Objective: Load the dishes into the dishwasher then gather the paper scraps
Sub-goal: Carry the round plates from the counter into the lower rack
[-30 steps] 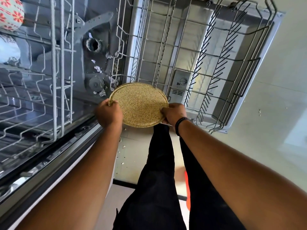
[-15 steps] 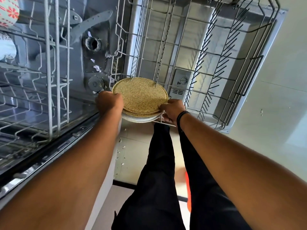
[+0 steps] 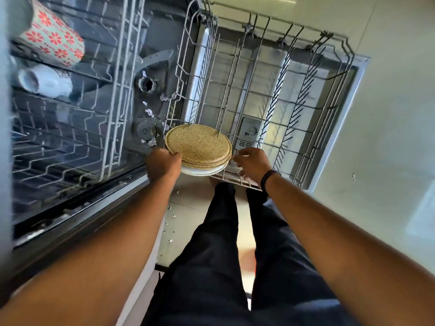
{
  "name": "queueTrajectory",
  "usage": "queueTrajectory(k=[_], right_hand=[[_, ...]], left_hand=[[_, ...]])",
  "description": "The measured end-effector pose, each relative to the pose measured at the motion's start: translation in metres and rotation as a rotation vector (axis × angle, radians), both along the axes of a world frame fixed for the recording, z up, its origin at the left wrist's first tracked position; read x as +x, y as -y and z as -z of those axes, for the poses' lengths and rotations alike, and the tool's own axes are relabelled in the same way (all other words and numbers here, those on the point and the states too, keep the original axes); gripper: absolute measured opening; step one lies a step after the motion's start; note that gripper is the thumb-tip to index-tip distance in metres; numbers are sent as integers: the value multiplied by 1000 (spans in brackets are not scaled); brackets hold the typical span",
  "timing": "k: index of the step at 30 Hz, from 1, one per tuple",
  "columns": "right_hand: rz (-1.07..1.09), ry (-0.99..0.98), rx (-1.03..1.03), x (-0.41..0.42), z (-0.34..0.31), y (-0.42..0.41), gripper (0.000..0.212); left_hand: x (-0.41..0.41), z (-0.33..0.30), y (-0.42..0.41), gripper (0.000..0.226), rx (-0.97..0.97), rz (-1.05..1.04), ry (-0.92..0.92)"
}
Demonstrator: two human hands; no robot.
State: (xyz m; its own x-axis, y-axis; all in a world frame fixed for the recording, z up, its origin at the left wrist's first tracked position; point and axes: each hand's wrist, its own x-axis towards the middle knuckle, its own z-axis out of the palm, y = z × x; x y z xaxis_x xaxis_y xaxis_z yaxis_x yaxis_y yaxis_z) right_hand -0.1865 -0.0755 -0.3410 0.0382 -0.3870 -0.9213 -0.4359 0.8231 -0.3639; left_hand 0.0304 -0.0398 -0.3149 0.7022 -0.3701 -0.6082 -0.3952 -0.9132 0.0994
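Plates (image 3: 199, 143) sit stacked in the lower rack (image 3: 270, 95); the left hand (image 3: 163, 163) grips their rim, the right hand (image 3: 253, 162) hovers beside them, fingers relaxed.

Pulled-out lower wire rack (image 3: 266, 95) over the open dishwasher door (image 3: 341, 118), stack of speckled tan plates (image 3: 197, 142) at its near corner – possibly on a white one, pale floor (image 3: 186, 208) strewn with paper scraps (image 3: 170, 205).
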Motion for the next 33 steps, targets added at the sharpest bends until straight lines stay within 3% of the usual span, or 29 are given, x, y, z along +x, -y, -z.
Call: queueTrajectory(k=[6, 9, 13, 19, 25, 30, 33], right_hand=[[73, 20, -27, -35, -111, 4, 3], [92, 68, -59, -46, -165, 8, 10], [105, 143, -125, -33, -222, 20, 10], [-95, 261, -251, 40, -293, 20, 10], [-335, 428, -466, 120, -367, -11, 14], [-379, 514, -551, 188, -416, -53, 14], [-448, 548, -573, 238, -435, -89, 14]], left_hand=[[-39, -100, -13, 29, -78, 120, -279], [-56, -152, -28, 32, -131, 162, -354], [-66, -217, -43, 31, -306, 29, -395], [-59, -302, -64, 22, -602, -157, -315], [-25, -349, -106, 16, -891, -402, -93], [30, -371, -172, 17, -1057, -579, -9], [74, -376, -236, 17, -1089, -691, 134]])
